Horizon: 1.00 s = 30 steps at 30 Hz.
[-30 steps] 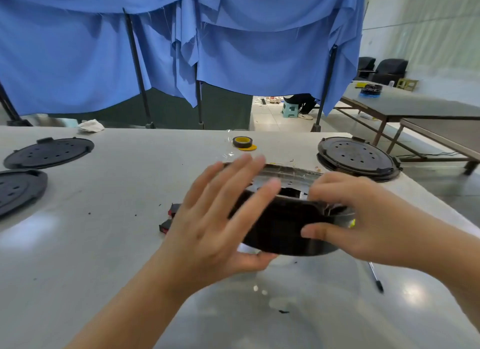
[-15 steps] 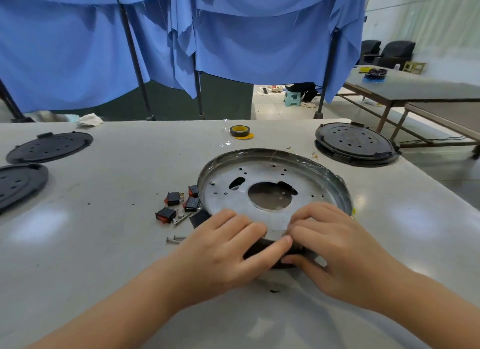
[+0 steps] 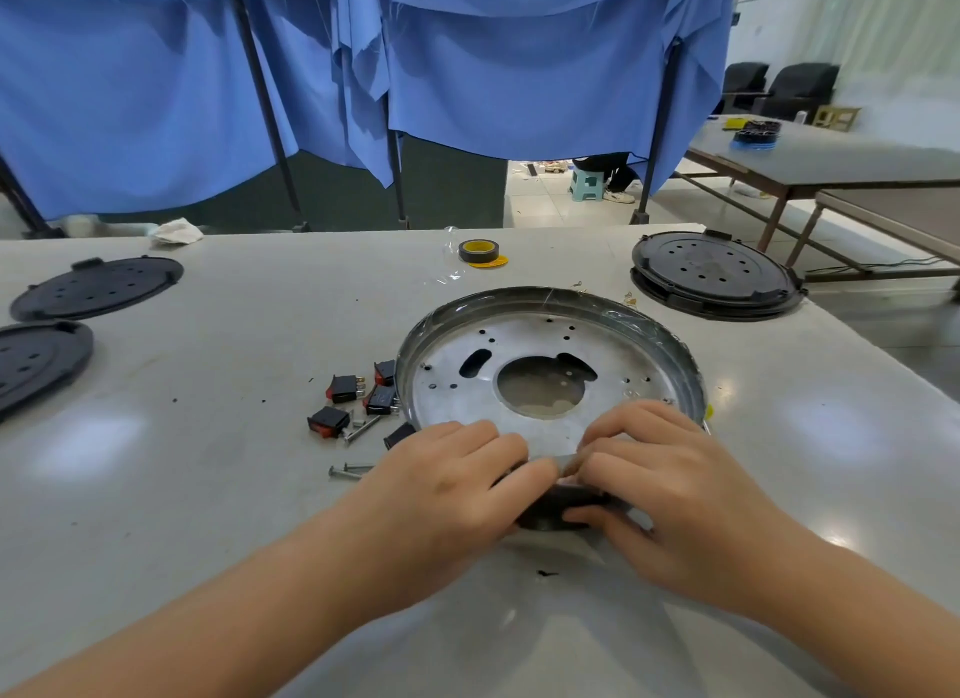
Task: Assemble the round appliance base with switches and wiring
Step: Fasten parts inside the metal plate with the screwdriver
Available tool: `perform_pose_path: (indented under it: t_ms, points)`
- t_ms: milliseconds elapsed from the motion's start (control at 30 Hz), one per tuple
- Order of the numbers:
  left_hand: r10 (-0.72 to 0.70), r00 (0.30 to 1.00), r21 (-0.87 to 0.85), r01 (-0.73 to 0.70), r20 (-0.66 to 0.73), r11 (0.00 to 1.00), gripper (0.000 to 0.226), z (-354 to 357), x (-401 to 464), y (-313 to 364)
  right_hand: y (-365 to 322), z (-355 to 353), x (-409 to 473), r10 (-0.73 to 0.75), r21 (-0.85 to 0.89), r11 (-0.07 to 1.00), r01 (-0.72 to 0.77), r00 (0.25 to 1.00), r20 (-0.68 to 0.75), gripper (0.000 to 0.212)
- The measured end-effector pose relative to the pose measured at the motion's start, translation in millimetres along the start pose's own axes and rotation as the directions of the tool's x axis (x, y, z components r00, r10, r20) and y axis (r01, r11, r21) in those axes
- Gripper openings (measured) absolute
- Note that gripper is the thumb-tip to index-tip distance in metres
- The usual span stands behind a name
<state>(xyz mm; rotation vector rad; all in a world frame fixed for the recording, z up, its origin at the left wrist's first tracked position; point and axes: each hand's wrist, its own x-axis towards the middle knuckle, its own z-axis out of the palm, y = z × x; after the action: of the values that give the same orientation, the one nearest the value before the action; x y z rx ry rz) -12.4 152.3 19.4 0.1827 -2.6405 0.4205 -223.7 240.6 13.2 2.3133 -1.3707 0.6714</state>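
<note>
At far left, 2 black perforated covers (image 3: 96, 286) lie flat on the table (image 3: 208, 489). Right of them, 4 rocker switches (image 3: 345, 388) and loose screws (image 3: 350, 470) sit just beside the round base (image 3: 550, 354), which now rests flat at table centre, metal plate upward; 1 second earlier it was held tilted on edge between both hands, and 0.5 seconds ago it had already been laid down. The left hand (image 3: 447, 494) and right hand (image 3: 670, 494) curl their fingers over the near rim, thumbs under, pinching it. This suggests the base is positioned for switch fitting. Beyond lies a yellow-cored tape roll (image 3: 479, 251); at right, a third black cover (image 3: 714, 276).
</note>
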Motion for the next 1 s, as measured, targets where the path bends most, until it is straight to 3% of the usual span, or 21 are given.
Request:
perform_pose_path:
  t_ms: [267,400,500,567,633,700,800,1000]
  points:
    - [-0.073,0.997,-0.120,0.075,0.021,0.990,0.020,-5.3,-2.0,-1.8,-1.3,-2.4,0.7,0.005,-0.012,1.000,-0.005,1.000,0.019,0.017]
    - [-0.263,0.965,-0.286,0.258,0.021,0.923,0.035,-11.4,-8.4,-7.6,-0.9,-1.6,0.6,0.011,-0.020,1.000,-0.010,1.000,0.016,0.022]
    - [-0.516,0.855,-0.452,0.436,-0.062,0.778,0.033,-18.7,-12.2,-21.6,-0.7,-1.0,0.8,0.006,-0.036,0.999,-0.006,1.000,0.017,0.020]
    - [-0.689,0.723,-0.576,0.540,-0.057,0.614,0.029,-23.3,-14.5,-38.3,-0.5,-1.3,1.0,0.014,-0.035,0.999,-0.013,1.000,0.016,0.020]
    - [-0.819,0.573,-0.616,0.657,0.034,0.434,0.021,-26.8,-17.2,-60.3,-1.5,-2.0,1.3,0.046,-0.010,0.999,-0.046,0.999,0.006,0.026]
    - [-0.851,0.488,-0.514,0.790,0.196,0.334,0.014,-26.9,-21.1,-79.5,-2.9,-3.0,1.1,0.084,0.040,0.996,-0.083,0.996,-0.019,0.032]
    - [-0.809,0.466,-0.281,0.880,0.357,0.383,0.013,-21.8,-27.1,-92.3,-2.8,-5.2,0.9,0.116,0.100,0.989,-0.111,0.992,-0.053,0.031]
    - [-0.642,0.466,-0.138,0.859,0.609,0.493,0.008,-16.6,-40.3,-82.7,-2.1,-4.2,-0.7,0.137,0.095,0.987,-0.133,0.990,-0.043,0.027]
